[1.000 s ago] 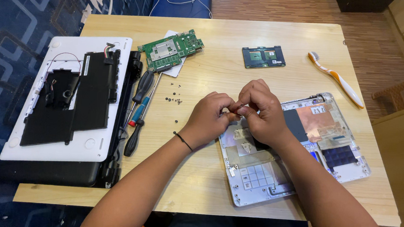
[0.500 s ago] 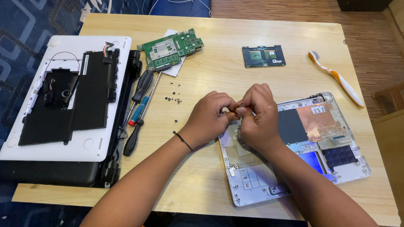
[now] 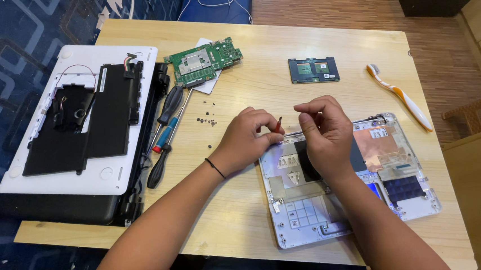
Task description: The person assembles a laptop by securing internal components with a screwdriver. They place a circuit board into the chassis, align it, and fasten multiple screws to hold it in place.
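On the pale wooden bench (image 3: 257,221) we see a white laptop lid with black panels (image 3: 77,129) and, under our hands, a silver opened laptop base (image 3: 350,182). Our left hand (image 3: 250,138) pinches a small red-tipped tool (image 3: 278,124); our right hand (image 3: 322,132) hovers just beside it, fingers curled, gripping nothing visible.

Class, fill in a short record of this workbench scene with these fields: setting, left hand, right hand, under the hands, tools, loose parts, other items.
setting: wooden table, seen from above
left hand: pinches a small red-tipped piece
right hand: fingers curled, raised just beside the left hand; whether it holds anything cannot be told
under the hands: opened silver laptop shell
tools: screwdrivers lying left of the hands
loose parts: green circuit board, small dark board, tiny screws
other items: white laptop base, toothbrush
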